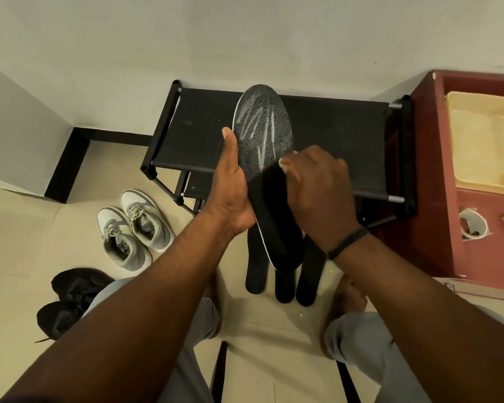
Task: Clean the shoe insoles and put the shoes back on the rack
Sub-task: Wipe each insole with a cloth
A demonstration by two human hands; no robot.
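On the floor at the left, a black pair of shoes [70, 301] lies nearest the person, and a grey-and-white pair [134, 228] stands near the front left corner of the rack [332, 135]. The left hand [230, 184] grips the raised insole [262, 135] along its left edge, thumb extended up the rim, fingers curled behind. The right hand [317, 187] has its fingers curled and bears on the insole's face; what it holds is hidden, apparently a dark cloth. Three further insoles [256, 271] lie on the floor below, in front of the rack. Step in hand: wiping. The grey streaks remaining toward the toe call for strokes carried upward, the left-hand hold kept firm.
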